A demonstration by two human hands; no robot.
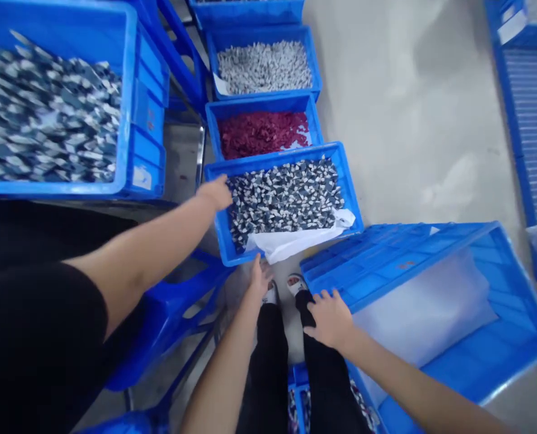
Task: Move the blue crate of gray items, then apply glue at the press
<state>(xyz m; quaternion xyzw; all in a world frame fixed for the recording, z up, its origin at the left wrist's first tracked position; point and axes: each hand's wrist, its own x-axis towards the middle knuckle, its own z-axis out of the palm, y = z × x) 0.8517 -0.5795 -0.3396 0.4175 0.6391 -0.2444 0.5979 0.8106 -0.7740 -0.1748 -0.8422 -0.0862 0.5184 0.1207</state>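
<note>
A blue crate point(222, 232) holds many small dark-and-white pieces point(286, 193), with a crumpled white sheet point(295, 241) along its near side. My left hand point(260, 278) is just below the crate's near rim, fingers extended and apart; whether it touches the rim is unclear. Further right, my right hand point(330, 316) hovers above my leg with its fingers spread and nothing in it. It is close to a large tilted blue crate point(458, 361) with a pale sheet point(431, 307) inside. Another person's hand point(216, 191) rests at the first crate's left edge.
Beyond stand a crate of dark red pieces point(263, 132) and one of pale grey pieces point(266, 66). A larger crate of dark-and-white pieces point(135, 102) is at upper left. A blue plastic chair point(160, 313) stands beside me; blue racks point(534, 120) line the right.
</note>
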